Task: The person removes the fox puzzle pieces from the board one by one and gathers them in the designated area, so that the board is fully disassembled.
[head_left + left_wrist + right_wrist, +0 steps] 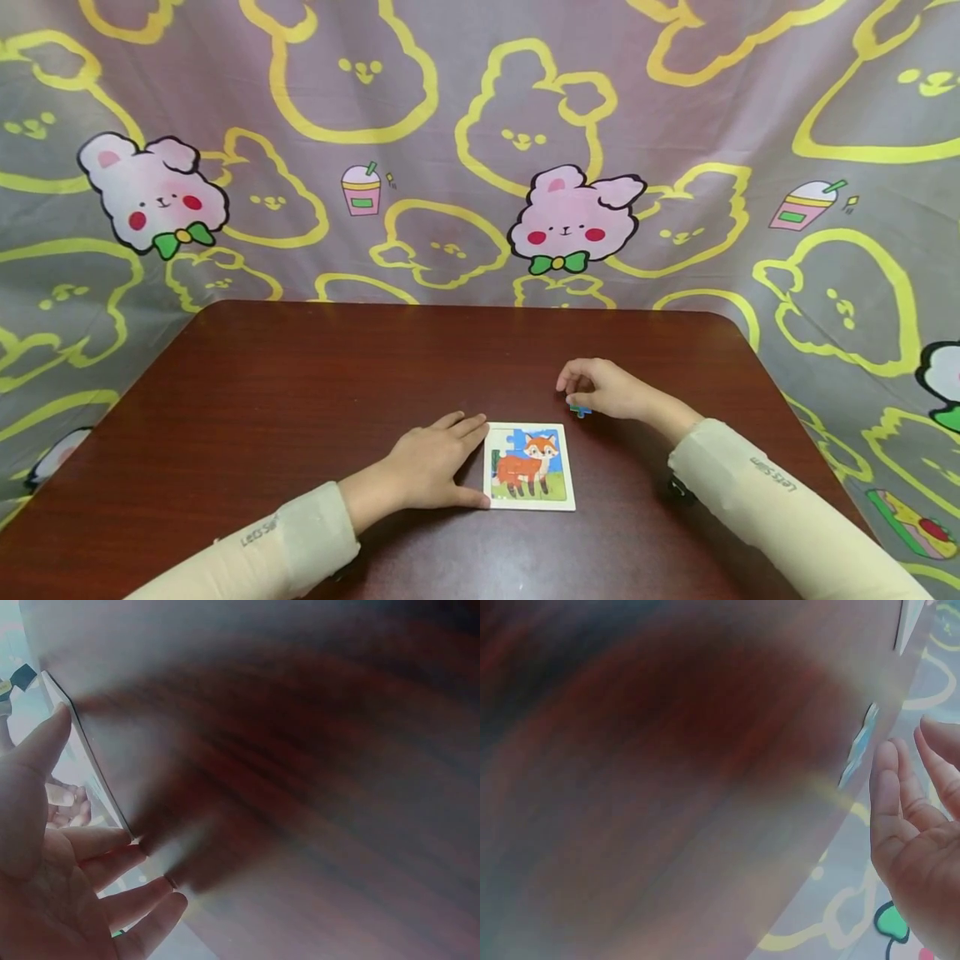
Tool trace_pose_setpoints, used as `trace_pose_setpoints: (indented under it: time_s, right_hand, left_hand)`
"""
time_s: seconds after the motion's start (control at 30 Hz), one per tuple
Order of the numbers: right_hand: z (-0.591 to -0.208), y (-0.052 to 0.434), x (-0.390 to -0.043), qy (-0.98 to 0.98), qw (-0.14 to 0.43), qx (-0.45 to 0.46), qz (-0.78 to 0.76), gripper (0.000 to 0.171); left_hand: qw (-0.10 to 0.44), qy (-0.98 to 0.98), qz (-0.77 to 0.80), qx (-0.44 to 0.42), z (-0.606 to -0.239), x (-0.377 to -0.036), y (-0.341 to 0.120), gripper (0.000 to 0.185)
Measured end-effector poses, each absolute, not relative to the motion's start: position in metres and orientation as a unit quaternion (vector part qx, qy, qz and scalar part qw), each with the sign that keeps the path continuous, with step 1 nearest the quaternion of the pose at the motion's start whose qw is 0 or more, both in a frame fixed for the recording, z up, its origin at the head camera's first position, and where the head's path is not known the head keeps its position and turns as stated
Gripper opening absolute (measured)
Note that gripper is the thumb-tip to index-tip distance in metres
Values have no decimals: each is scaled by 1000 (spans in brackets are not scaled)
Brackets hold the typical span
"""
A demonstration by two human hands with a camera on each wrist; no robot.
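Observation:
A small fox puzzle in a white frame (529,465) lies on the dark red table (300,392) near its front. My left hand (453,460) lies flat beside the frame's left edge, fingers straight, thumb along the lower left corner. In the left wrist view the thumb (41,742) touches the white frame's edge (88,754). A loose blue puzzle piece (580,410) lies to the upper right of the frame. My right hand (592,387) hovers just over it with relaxed fingers. In the right wrist view the piece (859,746) lies apart from the fingers (889,795).
A grey cloth with yellow rabbit outlines and pink rabbits (570,221) hangs behind the table and drapes at both sides. The table's rounded far corners (720,321) and right edge are near my right hand.

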State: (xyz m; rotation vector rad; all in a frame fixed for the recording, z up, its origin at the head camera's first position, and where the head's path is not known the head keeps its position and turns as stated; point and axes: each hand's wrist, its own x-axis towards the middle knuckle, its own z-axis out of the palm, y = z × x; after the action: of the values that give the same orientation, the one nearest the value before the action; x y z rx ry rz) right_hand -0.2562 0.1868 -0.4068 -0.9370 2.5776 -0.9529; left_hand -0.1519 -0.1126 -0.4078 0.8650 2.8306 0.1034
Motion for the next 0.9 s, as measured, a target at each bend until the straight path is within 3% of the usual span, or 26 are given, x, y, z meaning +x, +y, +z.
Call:
trace_pose_setpoints:
  time_s: [0.9]
  right_hand:
    - [-403, 133, -232, 850, 189, -401, -286, 15]
  left_hand:
    - [92, 951, 35, 294, -406, -153, -112, 99]
